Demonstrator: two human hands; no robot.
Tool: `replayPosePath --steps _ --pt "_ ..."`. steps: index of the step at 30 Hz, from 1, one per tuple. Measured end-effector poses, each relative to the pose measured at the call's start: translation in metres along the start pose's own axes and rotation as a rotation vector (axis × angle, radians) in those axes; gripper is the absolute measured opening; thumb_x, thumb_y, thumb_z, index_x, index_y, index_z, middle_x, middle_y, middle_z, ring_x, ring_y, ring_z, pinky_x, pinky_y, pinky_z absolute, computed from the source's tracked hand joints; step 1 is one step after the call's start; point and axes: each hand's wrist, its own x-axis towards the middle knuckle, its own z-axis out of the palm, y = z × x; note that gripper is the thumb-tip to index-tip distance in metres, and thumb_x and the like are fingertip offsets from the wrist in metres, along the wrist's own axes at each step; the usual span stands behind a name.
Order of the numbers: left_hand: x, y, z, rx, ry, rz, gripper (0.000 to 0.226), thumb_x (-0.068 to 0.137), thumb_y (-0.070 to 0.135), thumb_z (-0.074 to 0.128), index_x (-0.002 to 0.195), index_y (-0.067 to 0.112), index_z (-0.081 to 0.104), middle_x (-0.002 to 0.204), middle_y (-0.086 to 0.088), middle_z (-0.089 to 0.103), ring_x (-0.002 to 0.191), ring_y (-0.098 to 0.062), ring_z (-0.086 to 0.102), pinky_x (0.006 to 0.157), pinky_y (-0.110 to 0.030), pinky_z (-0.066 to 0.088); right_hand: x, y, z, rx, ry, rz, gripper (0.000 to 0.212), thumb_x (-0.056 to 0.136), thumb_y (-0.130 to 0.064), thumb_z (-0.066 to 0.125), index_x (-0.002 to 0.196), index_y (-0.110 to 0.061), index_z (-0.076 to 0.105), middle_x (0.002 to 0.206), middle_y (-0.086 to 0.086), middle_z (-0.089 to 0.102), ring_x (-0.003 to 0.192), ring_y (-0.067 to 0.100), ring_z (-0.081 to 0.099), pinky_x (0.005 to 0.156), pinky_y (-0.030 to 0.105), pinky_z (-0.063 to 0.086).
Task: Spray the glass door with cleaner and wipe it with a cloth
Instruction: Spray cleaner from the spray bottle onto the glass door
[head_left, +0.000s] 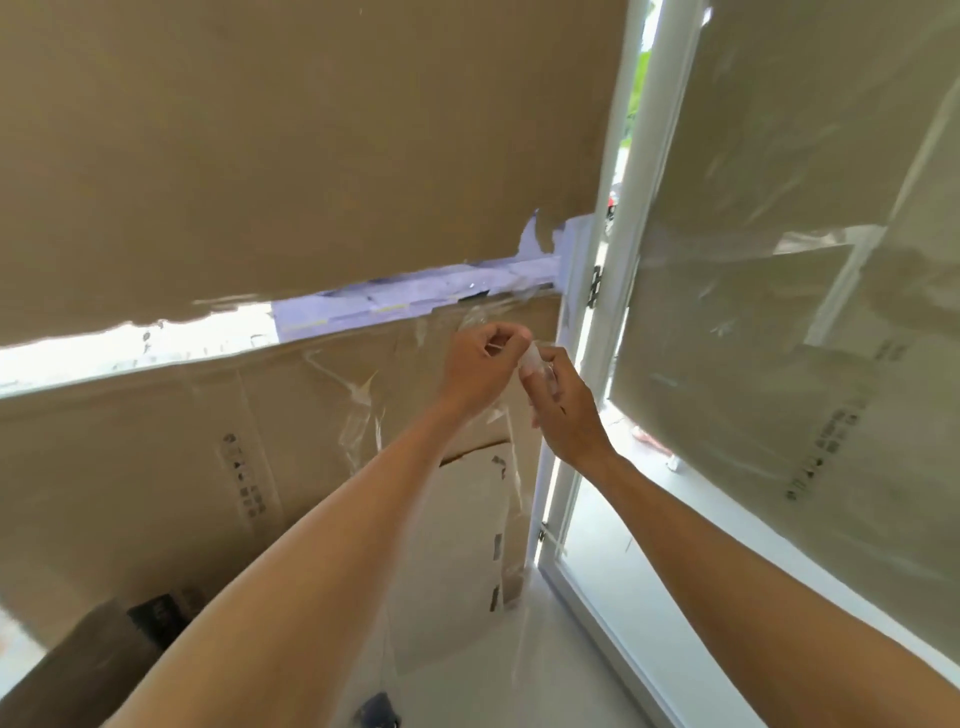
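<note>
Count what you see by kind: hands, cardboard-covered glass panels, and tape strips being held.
Hands: 2, left hand and right hand
Cardboard-covered glass panels: 2, one left, one right
Clear tape strip pinched by both hands: 1
Total: 5

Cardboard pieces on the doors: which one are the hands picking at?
The lower left cardboard, below the bright gap. The left hand and right hand pinch clear tape near its top corner; the other sheets are untouched.
</note>
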Motion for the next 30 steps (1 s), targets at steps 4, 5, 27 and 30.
replayPosePath --steps 4,5,27,30 --pt "0.01 0.037 0.018 0.039 -0.012 0.082 0.009 0.089 0.024 0.064 0.084 0.024 0.072 0.073 0.014 0.069 0.069 0.006 0.062 0.064 -0.005 0.043 0.004 -0.023 -0.03 -0.164 0.194 -0.082 0.016 0.091 -0.064 0.05 0.105 -0.06 0.042 0.069 -0.022 0.055 0.055 0.002 0.052 0.053 0.028 0.041" --pt "0.012 0.044 0.023 0.035 -0.026 0.089 0.01 0.089 0.024 0.064 0.084 0.023 0.072 0.073 0.014 0.068 0.067 0.006 0.061 0.062 -0.005 0.042 0.005 -0.027 -0.036 -0.185 0.225 -0.093 0.017 0.091 -0.065 0.05 0.104 -0.062 0.039 0.07 -0.024 0.055 0.056 0.001 0.053 0.054 0.025 0.039" --pt "0.103 0.187 0.174 -0.289 -0.169 0.342 0.015 0.09 0.023 0.066 0.081 0.013 0.072 0.075 -0.001 0.072 0.07 -0.013 0.068 0.069 -0.022 0.054 0.071 -0.078 -0.24 -0.211 0.401 -0.243 0.035 0.097 -0.029 0.061 0.126 -0.031 0.041 0.096 -0.004 0.056 0.073 0.037 0.058 0.063 0.043 0.051" --pt "0.11 0.196 0.193 -0.268 -0.216 0.379 0.019 0.092 0.025 0.065 0.09 0.009 0.074 0.083 -0.007 0.074 0.078 -0.019 0.069 0.073 -0.026 0.055 0.074 -0.078 -0.263 -0.209 0.421 -0.262 0.033 0.096 -0.027 0.061 0.123 -0.028 0.042 0.101 0.003 0.059 0.071 0.025 0.06 0.062 0.03 0.049"
